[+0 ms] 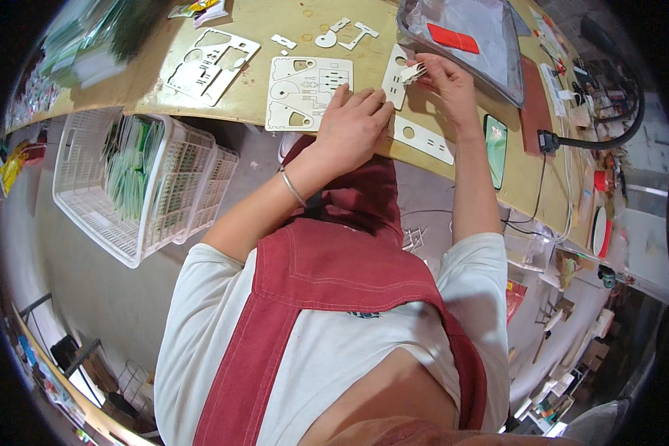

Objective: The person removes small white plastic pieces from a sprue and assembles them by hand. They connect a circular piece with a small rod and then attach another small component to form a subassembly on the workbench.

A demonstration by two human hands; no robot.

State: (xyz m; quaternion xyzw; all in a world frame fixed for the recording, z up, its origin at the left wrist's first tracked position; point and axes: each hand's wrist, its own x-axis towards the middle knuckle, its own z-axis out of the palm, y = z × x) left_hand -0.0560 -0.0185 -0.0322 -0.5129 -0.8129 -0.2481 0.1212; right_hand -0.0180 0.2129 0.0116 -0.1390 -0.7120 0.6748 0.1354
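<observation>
head view: from afar i see the right hand (447, 83) pinching thin, pale, pronged pieces (413, 73) by a flat strip (392, 89) with a round hole; the left hand (358, 123), palm down, fingers slightly spread, lies over the right edge of a slotted sheet (297, 82) (wood-like, curved cutouts), whether gripping i cannot tell; yellowish table (245, 93) beneath.

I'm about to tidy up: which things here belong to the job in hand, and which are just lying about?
Seemingly in the job:
small pieces, in the right hand
cut sheet, partly under the left hand
strips
loose cut-outs

Seemingly just lying about:
phone
flat red thing, in the tray
crate
</observation>
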